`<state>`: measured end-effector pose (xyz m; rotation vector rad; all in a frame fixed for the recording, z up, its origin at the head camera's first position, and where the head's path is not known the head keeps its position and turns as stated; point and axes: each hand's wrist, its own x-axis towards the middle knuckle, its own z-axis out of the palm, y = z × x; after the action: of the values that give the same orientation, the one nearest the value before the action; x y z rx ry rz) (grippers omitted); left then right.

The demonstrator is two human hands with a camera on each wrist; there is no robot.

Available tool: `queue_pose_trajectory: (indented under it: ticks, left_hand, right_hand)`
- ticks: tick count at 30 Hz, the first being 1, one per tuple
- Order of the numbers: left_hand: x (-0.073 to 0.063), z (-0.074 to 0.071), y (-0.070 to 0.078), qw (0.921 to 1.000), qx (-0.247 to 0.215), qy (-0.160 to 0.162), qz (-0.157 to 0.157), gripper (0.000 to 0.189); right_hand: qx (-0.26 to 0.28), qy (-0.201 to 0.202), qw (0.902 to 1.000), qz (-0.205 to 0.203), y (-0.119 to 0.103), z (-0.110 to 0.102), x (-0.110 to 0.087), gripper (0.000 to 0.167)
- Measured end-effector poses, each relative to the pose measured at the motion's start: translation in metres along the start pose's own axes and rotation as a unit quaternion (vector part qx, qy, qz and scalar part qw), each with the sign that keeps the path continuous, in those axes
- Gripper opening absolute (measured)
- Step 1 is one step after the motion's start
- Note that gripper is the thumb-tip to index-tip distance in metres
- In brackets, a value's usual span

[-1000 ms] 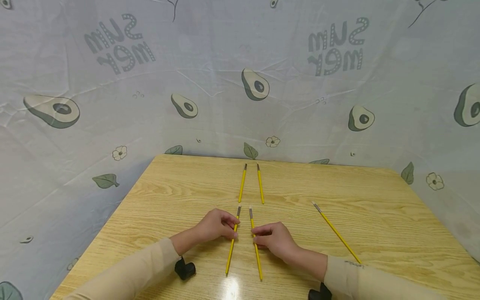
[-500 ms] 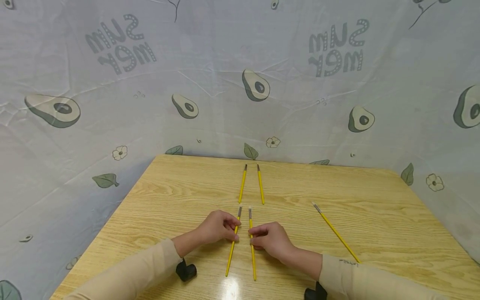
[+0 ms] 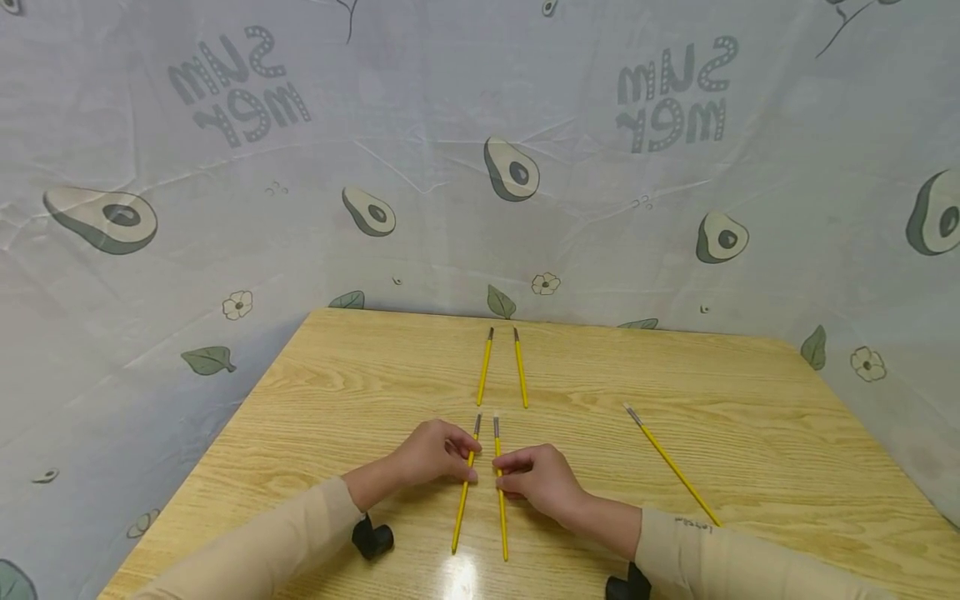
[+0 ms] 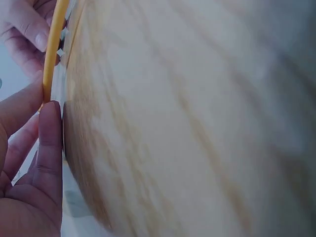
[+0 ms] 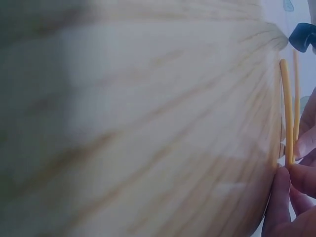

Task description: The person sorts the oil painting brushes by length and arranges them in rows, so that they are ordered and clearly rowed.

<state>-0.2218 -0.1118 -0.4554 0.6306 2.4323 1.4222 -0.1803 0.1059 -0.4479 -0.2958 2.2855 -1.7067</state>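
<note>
My left hand (image 3: 437, 452) pinches a yellow-handled paintbrush (image 3: 461, 508) between thumb and fingers, its pale tip pointing away from me. Just to the right, my right hand (image 3: 542, 479) pinches a second yellow paintbrush (image 3: 503, 525), lying almost straight away from me. The two brushes sit side by side with a narrow gap, closer at the bristle ends. In the left wrist view, thumb and fingertip meet on the yellow handle (image 4: 53, 54). The right wrist view shows the other handle (image 5: 286, 108) held low by the fingertips, close to the wooden surface.
Beyond the hands, two dark-tipped paintbrushes (image 3: 485, 367) (image 3: 521, 367) lie on the wooden table (image 3: 360, 367). Another pale-tipped paintbrush (image 3: 671, 462) lies slanted at the right, its near end by the right sleeve. A patterned cloth (image 3: 420, 250) hangs behind the table.
My right hand has moved left with its paintbrush, which now lies nearer the left one and more straight. The left hand has hardly moved.
</note>
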Motion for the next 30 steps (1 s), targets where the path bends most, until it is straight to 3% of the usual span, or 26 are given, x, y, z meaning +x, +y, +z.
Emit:
queue_pose_trajectory:
  ticks: [9,22,30]
  left_hand:
    - [0.0009,0.0012,0.0,0.9993,-0.037,-0.002,-0.009,0.029]
    - [-0.0018,0.0019,0.0027,0.9999,0.008,-0.005,0.01,0.028]
    - [-0.0011,0.002,0.0025,0.9998,0.016,-0.007,0.012,0.028]
  right_hand:
    - [0.01,-0.003,0.9999,0.003,-0.0007,0.0009,-0.0001,0.021]
    - [-0.03,0.0,0.9993,-0.022,-0.0026,0.0015,-0.0005,0.024]
    - [-0.061,-0.004,0.9977,-0.029,-0.0029,0.0021,0.0022,0.016]
